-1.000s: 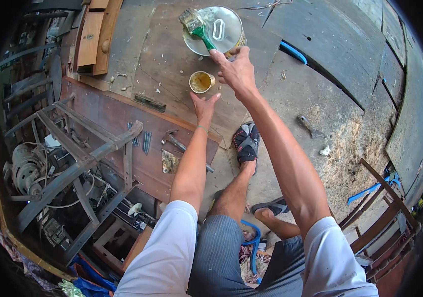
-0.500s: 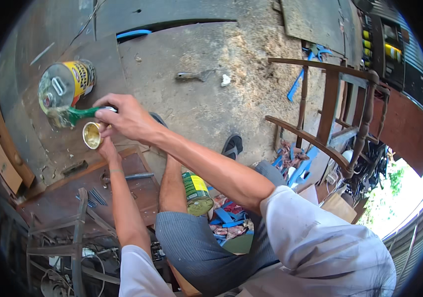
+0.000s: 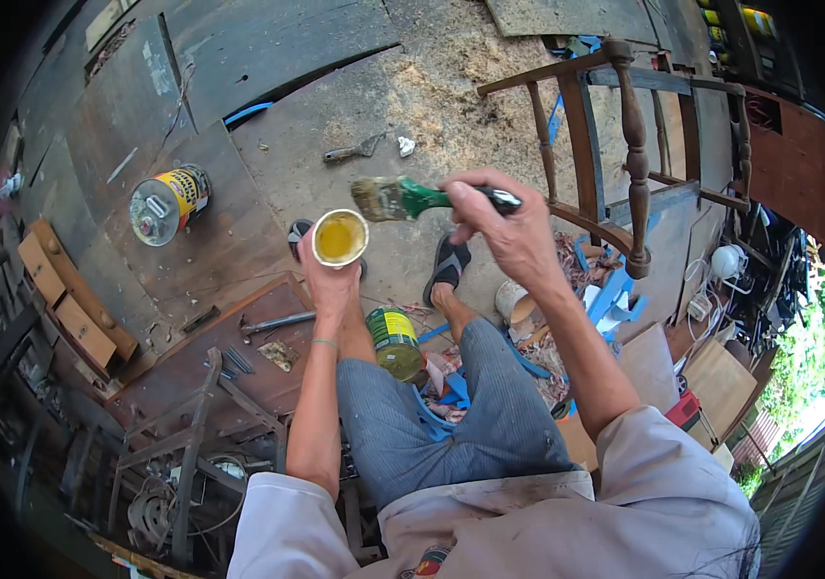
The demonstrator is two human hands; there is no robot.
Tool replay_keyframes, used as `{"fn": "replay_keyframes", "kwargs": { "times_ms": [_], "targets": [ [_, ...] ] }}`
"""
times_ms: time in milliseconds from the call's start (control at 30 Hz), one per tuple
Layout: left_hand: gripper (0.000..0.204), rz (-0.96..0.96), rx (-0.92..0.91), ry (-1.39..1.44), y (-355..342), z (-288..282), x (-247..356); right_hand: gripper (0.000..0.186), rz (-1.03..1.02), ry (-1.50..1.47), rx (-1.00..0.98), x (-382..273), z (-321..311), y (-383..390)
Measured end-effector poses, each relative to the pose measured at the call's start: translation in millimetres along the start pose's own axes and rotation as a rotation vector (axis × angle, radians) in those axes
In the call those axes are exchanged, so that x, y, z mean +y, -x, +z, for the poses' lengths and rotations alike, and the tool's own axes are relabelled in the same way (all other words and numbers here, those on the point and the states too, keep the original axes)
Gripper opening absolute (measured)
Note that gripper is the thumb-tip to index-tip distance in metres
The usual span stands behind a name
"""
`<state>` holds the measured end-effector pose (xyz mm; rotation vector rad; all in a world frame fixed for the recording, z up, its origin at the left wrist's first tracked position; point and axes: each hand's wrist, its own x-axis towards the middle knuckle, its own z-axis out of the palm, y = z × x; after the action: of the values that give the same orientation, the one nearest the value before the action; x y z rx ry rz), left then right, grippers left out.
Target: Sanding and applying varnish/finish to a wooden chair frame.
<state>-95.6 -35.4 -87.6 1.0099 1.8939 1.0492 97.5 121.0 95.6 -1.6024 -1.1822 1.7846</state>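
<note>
My left hand (image 3: 328, 277) is wrapped round a small cup (image 3: 340, 238) of yellow liquid, held upright below and left of a paintbrush (image 3: 403, 198). The brush has a green and black handle and worn, stained bristles; my right hand (image 3: 497, 220) grips it level, with the bristles just past the cup's upper right rim. A large yellow-labelled metal can (image 3: 173, 203) stands on the boards to the left. A green and yellow can (image 3: 396, 343) is between my legs.
A wooden chair frame (image 3: 634, 145) stands at the right. A scraper (image 3: 354, 150) lies on the dusty floor. A hammer (image 3: 277, 321), metal frame (image 3: 195, 425) and wooden boards (image 3: 84, 309) are at lower left. Blue scraps (image 3: 615, 289) litter the right side.
My left hand has taken the cup up from the boards. The brush has come away from the large can and now sits by the cup. My view has swung to the right.
</note>
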Motion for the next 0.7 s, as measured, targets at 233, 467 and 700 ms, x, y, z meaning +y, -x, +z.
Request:
{"fn": "replay_keyframes", "kwargs": {
  "times_ms": [233, 467, 700],
  "targets": [
    [0.069, 0.286, -0.149, -0.139, -16.0, 71.6, 146.1, 0.019, -0.085, -0.015, 0.237, -46.6, -95.6, 76.1],
    [0.07, 0.457, -0.25, -0.22, 3.3, 110.7, 207.6, 0.019, -0.402, 0.436, 0.163, -32.6, -118.4, 79.7],
    [0.072, 0.495, -0.294, -0.264, 17.7, 130.7, 241.8, 0.022, -0.041, -0.025, 0.172, -28.3, -171.6, 103.8]
  ]
}}
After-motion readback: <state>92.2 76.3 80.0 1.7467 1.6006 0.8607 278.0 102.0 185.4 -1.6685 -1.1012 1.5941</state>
